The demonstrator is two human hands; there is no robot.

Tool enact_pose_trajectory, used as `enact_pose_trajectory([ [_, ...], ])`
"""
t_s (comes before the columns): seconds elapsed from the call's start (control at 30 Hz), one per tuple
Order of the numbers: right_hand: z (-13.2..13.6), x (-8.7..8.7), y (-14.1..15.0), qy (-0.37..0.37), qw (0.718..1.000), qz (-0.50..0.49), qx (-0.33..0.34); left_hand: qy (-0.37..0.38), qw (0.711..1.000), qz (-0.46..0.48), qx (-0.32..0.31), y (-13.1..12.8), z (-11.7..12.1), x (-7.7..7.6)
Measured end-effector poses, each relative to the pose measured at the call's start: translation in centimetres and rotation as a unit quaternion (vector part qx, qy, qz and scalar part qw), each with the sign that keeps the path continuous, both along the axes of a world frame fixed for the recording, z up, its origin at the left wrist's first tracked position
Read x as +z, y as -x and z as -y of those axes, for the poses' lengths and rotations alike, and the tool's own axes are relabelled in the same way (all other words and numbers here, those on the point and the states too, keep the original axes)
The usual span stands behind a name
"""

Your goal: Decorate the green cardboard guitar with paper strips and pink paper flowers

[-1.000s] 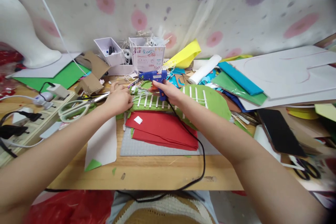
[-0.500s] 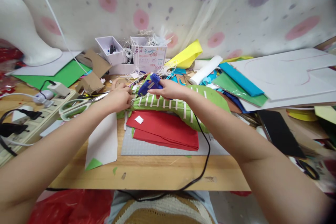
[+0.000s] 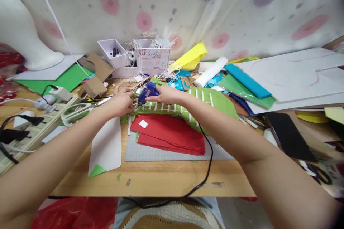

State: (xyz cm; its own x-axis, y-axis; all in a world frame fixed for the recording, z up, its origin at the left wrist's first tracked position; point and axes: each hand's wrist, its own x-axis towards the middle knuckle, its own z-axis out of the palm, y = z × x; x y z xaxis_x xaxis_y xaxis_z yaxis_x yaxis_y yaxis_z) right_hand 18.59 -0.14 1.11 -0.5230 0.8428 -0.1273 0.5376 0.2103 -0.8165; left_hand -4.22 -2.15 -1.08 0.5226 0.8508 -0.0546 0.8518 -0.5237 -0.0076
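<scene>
My right hand (image 3: pixel 164 94) grips a blue hot glue gun (image 3: pixel 147 92), its nose tilted down and left, close to the fingertips of my left hand. A black cord (image 3: pixel 209 161) runs from it down over the table edge. My left hand (image 3: pixel 123 102) is closed at the left end of a long green fabric piece (image 3: pixel 223 105); its fingertips are partly hidden. White strips cross this green piece along its length, joined by a thin white line. Folded red fabric (image 3: pixel 169 135) with a small white scrap (image 3: pixel 143 124) on top lies just in front of it.
A grey cutting mat (image 3: pixel 158 154) lies under the fabric. Left are scissors (image 3: pixel 76 114) and a power strip (image 3: pixel 57 116) with plugs. White boxes (image 3: pixel 153 61) of small parts stand behind. A black phone-like slab (image 3: pixel 288 136) and large white sheets (image 3: pixel 292 75) are right.
The glue gun has moved slightly left and its nose has tipped further down, closer to my left fingers. My left hand stays at the green fabric's left end.
</scene>
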Motion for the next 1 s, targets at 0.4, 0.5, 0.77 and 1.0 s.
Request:
enact_pose_trajectory([
  [0.4, -0.7, -0.5, 0.3, -0.05, 0.996, 0.041, 0.054, -0.006, 1.0, 0.005, 0.003, 0.7, -0.6, -1.0],
  [0.5, -0.6, -0.1, 0.3, -0.07, 0.994, 0.057, 0.062, 0.005, 1.0, 0.011, 0.009, 0.5, -0.5, -0.8],
  [0.77, 0.0, 1.2, 0.4, -0.028, 0.993, 0.102, 0.044, 0.009, 1.0, 0.018, 0.018, 1.0, -0.4, -0.7],
  [1.0, -0.4, -0.1, 0.1, 0.014, 0.999, -0.012, 0.029, 0.036, 0.999, 0.034, 0.013, 1.5, -1.0, -0.5],
])
